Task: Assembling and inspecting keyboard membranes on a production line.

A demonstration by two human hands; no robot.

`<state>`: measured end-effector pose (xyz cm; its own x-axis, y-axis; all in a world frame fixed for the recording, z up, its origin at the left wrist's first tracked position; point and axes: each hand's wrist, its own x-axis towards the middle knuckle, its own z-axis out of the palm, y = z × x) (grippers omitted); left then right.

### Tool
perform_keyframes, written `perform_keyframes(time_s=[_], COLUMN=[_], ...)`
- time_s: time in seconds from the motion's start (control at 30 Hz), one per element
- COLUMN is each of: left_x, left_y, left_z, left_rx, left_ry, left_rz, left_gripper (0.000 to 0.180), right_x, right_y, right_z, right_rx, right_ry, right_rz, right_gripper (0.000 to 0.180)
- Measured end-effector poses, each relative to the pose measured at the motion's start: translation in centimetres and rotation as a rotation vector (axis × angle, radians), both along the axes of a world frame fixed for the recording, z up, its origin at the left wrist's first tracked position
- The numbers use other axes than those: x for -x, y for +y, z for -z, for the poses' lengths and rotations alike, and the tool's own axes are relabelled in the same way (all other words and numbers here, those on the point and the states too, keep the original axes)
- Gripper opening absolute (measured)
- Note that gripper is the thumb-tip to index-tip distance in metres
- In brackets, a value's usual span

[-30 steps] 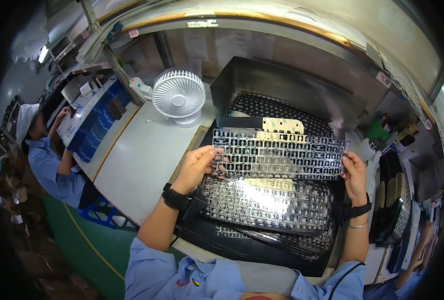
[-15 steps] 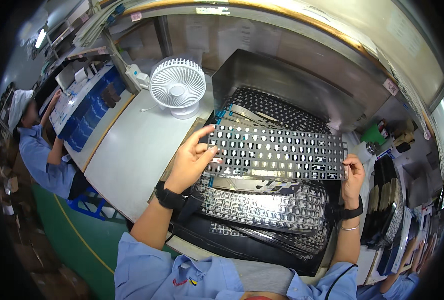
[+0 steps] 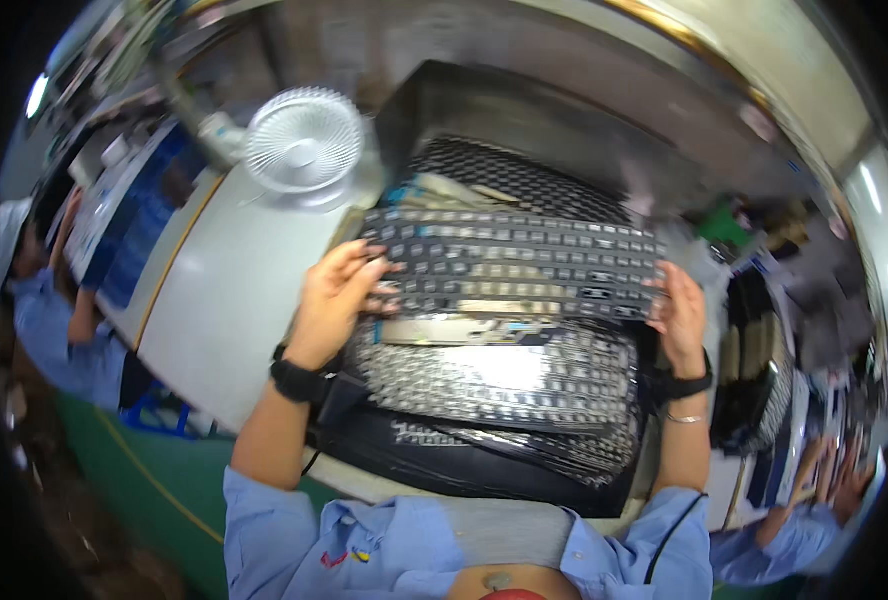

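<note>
The left hand (image 3: 334, 300), index finger newly curled, and right hand (image 3: 680, 312) have fingers clamped on opposite ends of the black grid plate (image 3: 524, 262), apparently steadying it.

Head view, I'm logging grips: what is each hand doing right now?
Left hand: closed, holding the left end of the dark perforated plate.
Right hand: closed, holding the plate's right end.
</note>
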<state>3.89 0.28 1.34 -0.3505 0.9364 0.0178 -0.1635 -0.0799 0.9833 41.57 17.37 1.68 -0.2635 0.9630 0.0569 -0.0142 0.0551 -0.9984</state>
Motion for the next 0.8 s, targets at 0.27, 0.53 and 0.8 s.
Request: perform_keyframes(time_s=[0.27,0.53,0.8], left_x=[0.8,1.0,0.2], left_y=[-0.5,-2.1,-1.6], left_z=[0.6,-1.4,-0.4], left_rx=[-0.085,-0.005,0.111], left_ry=[0.028,0.974,1.16], left_rz=[-0.07,0.175,0.202], left_gripper=[0.035,0.05,0.051], right_x=[-0.1,1.9,3.1], right_y=[1.2,3.2,-2.4], right_z=[-1.1,-0.2,-2.4], right_rx=[0.095,0.223,-0.586], right_ry=[0.089,0.385,-0.695], right_rz=[-0.217,-0.049,-0.792], right_gripper=[0.027,0.031,0.047])
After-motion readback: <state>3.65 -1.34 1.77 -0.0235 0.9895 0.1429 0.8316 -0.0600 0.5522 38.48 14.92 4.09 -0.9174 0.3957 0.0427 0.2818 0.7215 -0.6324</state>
